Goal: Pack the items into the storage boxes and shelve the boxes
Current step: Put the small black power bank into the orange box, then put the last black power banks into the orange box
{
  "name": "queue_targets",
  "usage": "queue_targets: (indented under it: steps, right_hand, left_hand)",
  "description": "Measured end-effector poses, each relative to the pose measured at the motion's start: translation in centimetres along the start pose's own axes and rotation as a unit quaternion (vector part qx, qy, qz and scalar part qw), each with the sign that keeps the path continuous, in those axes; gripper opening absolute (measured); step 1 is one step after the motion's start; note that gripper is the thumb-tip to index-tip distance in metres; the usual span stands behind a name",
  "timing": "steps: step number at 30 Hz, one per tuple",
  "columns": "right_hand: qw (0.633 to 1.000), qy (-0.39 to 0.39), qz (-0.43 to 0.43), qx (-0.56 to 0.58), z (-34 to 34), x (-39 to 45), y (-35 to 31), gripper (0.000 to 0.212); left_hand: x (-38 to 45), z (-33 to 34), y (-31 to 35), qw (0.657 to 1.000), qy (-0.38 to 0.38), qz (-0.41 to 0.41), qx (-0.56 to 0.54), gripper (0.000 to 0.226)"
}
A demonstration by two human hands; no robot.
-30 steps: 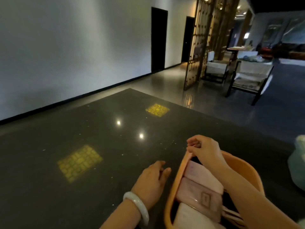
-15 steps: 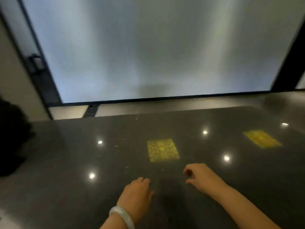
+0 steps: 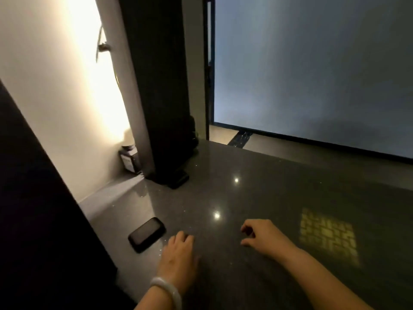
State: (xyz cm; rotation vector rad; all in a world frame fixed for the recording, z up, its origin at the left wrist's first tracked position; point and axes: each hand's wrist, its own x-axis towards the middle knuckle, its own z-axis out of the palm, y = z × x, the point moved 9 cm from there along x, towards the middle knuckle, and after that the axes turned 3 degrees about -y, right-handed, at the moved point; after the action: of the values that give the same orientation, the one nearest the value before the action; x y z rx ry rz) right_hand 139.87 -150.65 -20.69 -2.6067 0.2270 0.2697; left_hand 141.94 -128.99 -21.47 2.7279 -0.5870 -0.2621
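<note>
While the view has been swung leftward within the last second, the orange storage box seen then under the right hand has been lost from sight; its present place cannot be told. A dark polished desk [image 3: 257, 175] is presented beneath both hands. A black phone [image 3: 147, 234] lies just left of the left hand's fingers [image 3: 181, 237]. The left hand [image 3: 178, 257] rests loosely curled, holding nothing; the right hand [image 3: 260, 237] hovers, loosely curled, empty. Packing is judged interrupted; another item is probably sought.
</note>
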Motion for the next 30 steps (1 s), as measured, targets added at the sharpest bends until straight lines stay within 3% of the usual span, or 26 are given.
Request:
queue_targets:
  steps: [9,14,26,30]
  right_hand:
    - [0.996,-0.030,-0.075,0.023,2.6,9.7,-9.7,0.048]
    - [0.994,-0.038,-0.091,0.036,3.5,15.0,-11.8,0.053]
    - [0.990,-0.040,-0.128,-0.041,4.2,26.2,-13.6,0.082]
    - [0.978,-0.083,-0.165,-0.096,5.3,29.8,-14.6,0.094]
  left_hand:
    - [3.4,-1.4,-11.1,0.984,0.028,-0.174,0.016,0.072]
    - [5.6,-0.8,-13.2,0.983,0.022,-0.185,-0.010,0.083]
    - [11.7,-1.0,-13.8,0.980,0.068,-0.176,-0.061,0.076]
    - [13.2,-0.9,-14.4,0.979,0.077,-0.181,-0.044,0.077]
